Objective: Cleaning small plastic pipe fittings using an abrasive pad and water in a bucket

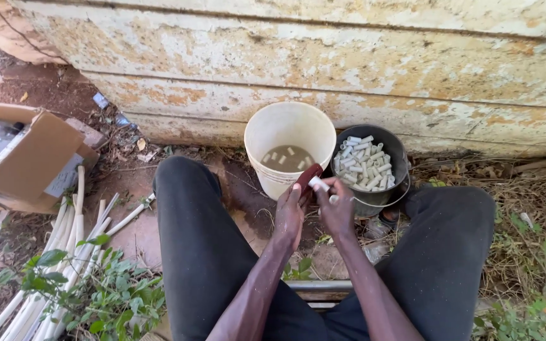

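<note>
- Knees and forearms, nearest the camera: the person sits low with legs in black trousers [203, 252] spread apart, so that both arms reach forward into the gap between them.
- Left hand [289, 211]: closed around a dark reddish tool [308, 175], which slants up and to the right; what kind of tool it is cannot be made out.
- Right hand [337, 211]: fingers pinched on a short white pipe piece [319, 184], held level against the tool's tip, just above the near rims of the two buckets.
- White bucket [290, 136]: stands on the soil directly ahead of the left hand; it holds murky liquid with a few short white pieces floating in it.
- Black bucket [374, 196]: touches the white one on its right side and is heaped with many short white pipe pieces [364, 165]; its place just ahead of the right hand keeps the stock within easy reach.
- Long white pipes [74, 252]: a bundle lies on the ground at the left, partly under green weeds [83, 290].
- Cardboard box [33, 161]: open, farther left, with dark-capped containers inside.
- Wall [349, 63]: flaking pale plaster, running behind both buckets, with dry grass [526, 215] along its foot at the right.
</note>
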